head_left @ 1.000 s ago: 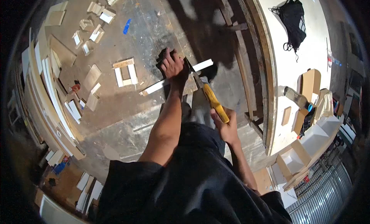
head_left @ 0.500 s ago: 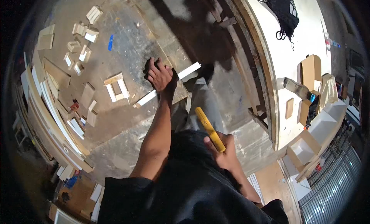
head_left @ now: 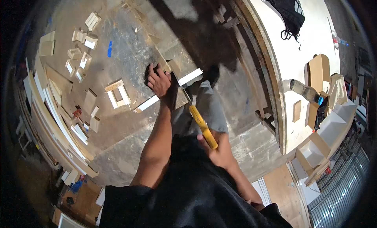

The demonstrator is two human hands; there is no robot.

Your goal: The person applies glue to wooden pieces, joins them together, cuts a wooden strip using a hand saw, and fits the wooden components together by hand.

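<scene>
My left hand (head_left: 159,84) presses down over a white wooden strip (head_left: 148,103), its fingers bent and slightly apart. Part of the strip lies hidden under that hand; its far end juts past the edge of the worktop (head_left: 118,137). Wrapped in my right hand (head_left: 220,151) is a saw with a yellow handle (head_left: 203,126). Its thin dark blade, seen nearly edge-on, reaches up to the strip just right of my left hand. Whether the teeth touch the wood I cannot tell.
A small wooden frame (head_left: 117,95) lies left of my hand, with several small wood blocks (head_left: 93,21) beyond it. Long boards (head_left: 55,110) are stacked at far left. On the right, a white table (head_left: 310,31) carries a black cloth bag (head_left: 288,10) and a bottle (head_left: 304,91).
My right hand has moved up and left with the saw, bringing its blade to the strip. The left hand stays on the strip, its fingers shifted slightly.
</scene>
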